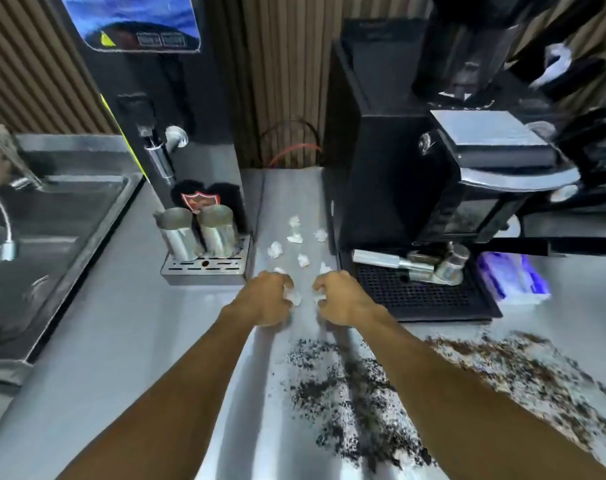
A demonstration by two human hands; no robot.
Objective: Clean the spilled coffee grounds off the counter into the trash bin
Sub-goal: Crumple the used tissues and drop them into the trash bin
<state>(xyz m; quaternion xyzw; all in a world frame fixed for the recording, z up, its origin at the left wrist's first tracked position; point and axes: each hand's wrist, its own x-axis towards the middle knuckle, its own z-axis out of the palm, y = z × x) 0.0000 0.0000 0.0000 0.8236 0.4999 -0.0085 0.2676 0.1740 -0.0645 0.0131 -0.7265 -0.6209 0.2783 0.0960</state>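
— Judging from the worktop [149, 341], how far along is the clean-up?

— Hardly begun, I'd say. The coffee grounds [357, 393] lie in a broad dark scatter on the near part of the worktop, under and beside the person's right forearm. A browner patch [523, 368] spreads off to the right. None of it looks gathered into a heap.

— And the hands?

— Both are farther back, beyond the grounds, in the gap between the tray with two steel pitchers [197, 232] and the espresso machine [398, 188]. Small white paper scraps [294, 237] are strewn there. The left hand [265, 297] has its grip curled round some of the paper scraps, with white showing at its fingertips. The right hand [341, 296] is curled the same way, with a white bit pinched at its front. The other scraps lie loose just past the knuckles, apart from one another.

— So they are collecting paper, not grounds?

— That is how it reads. It may be paper to wipe with or litter to clear first; I cannot say which.

— Is the trash bin close?

— It is not in view. A sink [52, 216] sits to the left and the machine's black drip tray [433, 299] to the right, but there is no bin.

— What remains, then?

— Nearly all of it: sweeping both patches together, lifting them off the worktop and carrying them to the bin.
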